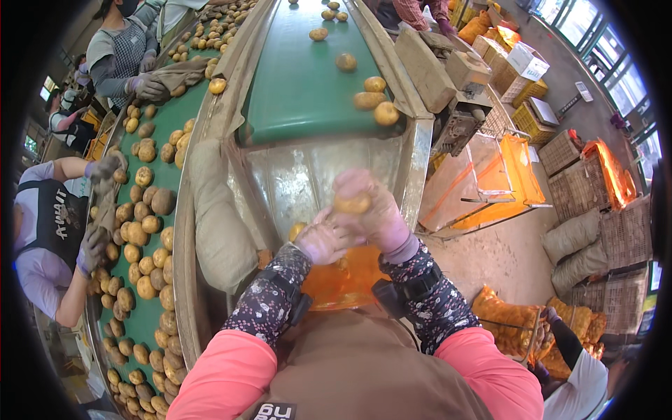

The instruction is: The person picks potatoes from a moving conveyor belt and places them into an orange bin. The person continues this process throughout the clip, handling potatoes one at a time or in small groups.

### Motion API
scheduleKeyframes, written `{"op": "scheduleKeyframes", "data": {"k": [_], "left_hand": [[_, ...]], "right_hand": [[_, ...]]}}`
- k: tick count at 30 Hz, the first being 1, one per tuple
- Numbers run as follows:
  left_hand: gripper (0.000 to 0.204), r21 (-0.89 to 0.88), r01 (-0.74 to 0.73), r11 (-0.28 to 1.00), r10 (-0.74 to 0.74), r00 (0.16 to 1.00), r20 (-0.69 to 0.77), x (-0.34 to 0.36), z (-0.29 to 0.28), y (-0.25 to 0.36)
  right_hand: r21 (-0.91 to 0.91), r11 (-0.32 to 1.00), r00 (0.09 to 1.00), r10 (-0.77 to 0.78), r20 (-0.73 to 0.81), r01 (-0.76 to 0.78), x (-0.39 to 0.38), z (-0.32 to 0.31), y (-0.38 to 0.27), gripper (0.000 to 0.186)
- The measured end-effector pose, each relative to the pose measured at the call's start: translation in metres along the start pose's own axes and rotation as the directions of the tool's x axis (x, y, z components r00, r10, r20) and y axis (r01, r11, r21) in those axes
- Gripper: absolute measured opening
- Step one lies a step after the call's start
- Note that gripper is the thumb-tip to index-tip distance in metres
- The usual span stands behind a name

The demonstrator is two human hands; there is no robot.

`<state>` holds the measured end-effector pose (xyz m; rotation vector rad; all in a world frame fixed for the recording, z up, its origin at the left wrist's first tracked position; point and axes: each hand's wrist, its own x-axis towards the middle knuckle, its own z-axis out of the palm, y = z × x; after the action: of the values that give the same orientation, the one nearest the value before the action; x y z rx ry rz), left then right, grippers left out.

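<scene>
Potato (352, 204) up in the right hand (371, 213), gloved fingers curled snugly round it, right at the foot of the shiny metal chute (294, 182). Left hand (320, 241) sits just beside and below, fingers bent half-closed, with another potato (297, 229) peeking out at its far edge; whether it's gripped, I can't tell. Both hands hover over the orange mesh sack (343, 280). Up on the green conveyor belt (301, 84), three potatoes (374, 98) wait near the edge.
</scene>
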<state>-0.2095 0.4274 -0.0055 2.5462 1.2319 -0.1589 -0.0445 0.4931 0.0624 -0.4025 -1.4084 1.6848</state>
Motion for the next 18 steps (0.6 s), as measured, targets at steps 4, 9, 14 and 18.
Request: {"op": "scheduleKeyframes", "data": {"k": [4, 9, 14, 18], "left_hand": [[0.052, 0.044, -0.023, 0.999, 0.026, 0.998, -0.055, 0.000, 0.007, -0.001], [0.052, 0.085, -0.048, 0.995, 0.055, 0.995, -0.081, 0.002, 0.008, -0.003], [0.053, 0.121, -0.028, 0.992, 0.031, 0.999, -0.022, 0.002, 0.008, -0.001], [0.052, 0.148, -0.018, 0.989, 0.020, 1.000, -0.010, 0.005, 0.017, -0.004]], "right_hand": [[-0.193, 0.980, 0.998, 0.032, -0.048, -0.041, -0.003, -0.001, 0.003, 0.055], [0.173, 0.970, 0.973, 0.194, -0.128, -0.171, -0.006, 0.007, -0.009, 0.059], [0.222, 0.948, 0.963, 0.254, -0.094, -0.229, -0.007, 0.012, -0.021, 0.056], [0.316, 0.914, 0.966, 0.256, 0.040, -0.255, -0.008, 0.007, -0.020, 0.047]]}}
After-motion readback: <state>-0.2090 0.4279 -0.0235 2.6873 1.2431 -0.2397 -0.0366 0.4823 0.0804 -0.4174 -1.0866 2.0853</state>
